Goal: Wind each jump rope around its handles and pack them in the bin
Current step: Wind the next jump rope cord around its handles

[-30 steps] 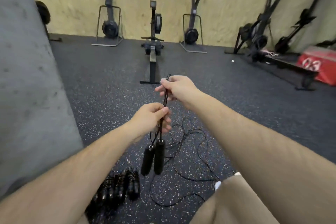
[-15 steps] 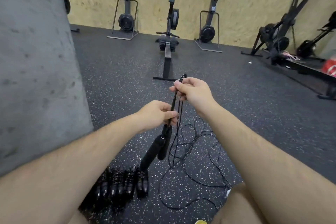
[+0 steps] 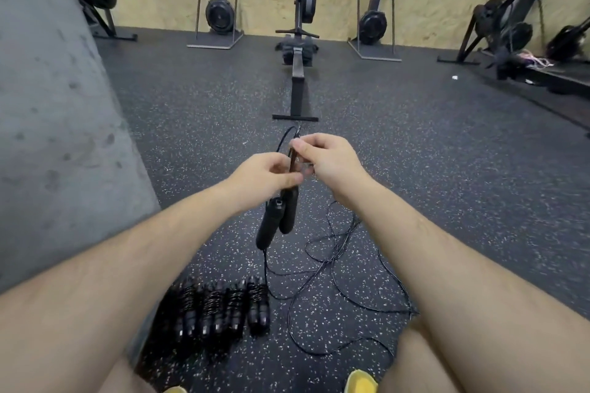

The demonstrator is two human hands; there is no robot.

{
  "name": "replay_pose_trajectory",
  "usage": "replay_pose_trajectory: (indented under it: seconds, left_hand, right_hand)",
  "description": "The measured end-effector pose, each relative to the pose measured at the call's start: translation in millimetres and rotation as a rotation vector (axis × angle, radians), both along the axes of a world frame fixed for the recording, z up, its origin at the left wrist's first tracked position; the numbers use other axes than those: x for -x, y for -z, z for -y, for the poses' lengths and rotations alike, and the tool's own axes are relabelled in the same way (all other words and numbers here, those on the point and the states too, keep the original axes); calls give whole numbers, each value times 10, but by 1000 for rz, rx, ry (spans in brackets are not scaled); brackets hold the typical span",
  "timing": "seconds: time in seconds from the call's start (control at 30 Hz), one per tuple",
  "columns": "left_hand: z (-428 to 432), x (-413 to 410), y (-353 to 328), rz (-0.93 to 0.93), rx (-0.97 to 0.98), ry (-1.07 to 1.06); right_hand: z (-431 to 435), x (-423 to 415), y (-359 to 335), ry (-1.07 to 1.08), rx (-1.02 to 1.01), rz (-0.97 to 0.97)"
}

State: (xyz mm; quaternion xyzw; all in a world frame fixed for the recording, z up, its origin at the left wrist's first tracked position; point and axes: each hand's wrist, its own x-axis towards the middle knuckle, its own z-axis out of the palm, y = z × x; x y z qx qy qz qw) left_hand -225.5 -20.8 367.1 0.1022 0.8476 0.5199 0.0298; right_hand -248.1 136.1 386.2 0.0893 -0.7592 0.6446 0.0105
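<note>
My left hand grips the thin upper ends of two black jump rope handles, which hang side by side below it. My right hand pinches the black cord near the handle tops, where a small loop of cord sticks up. The rest of the loose cord lies in tangled loops on the floor under my right forearm. Several wound black jump ropes lie in a row on the floor near my left leg. No bin is visible.
A grey concrete pillar stands close on the left. A rowing machine lies straight ahead, with more machines along the plywood wall. The floor is black speckled rubber. My yellow shoe shows at the bottom edge.
My hands have come closer together, the right hand dropping toward the left at the handle tops. The handles now tilt left. The view has shifted forward and down.
</note>
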Motion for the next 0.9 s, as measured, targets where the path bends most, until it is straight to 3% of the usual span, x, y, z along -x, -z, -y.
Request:
replay_pose_trajectory:
  seconds: [0.1,0.37,0.6,0.9]
  left_hand:
    - [5,-9,123,-50,259,-18]
    - [-129,14,80,-135,365,-15]
    - [-159,29,49,-156,283,-37]
    - [-198,24,-28,-171,146,-58]
  right_hand:
    - [-29,24,-33,70,82,-27]
    - [-121,81,2,85,87,-13]
    - [-185,60,-12,87,119,-5]
    - [-232,-69,24,-96,77,67]
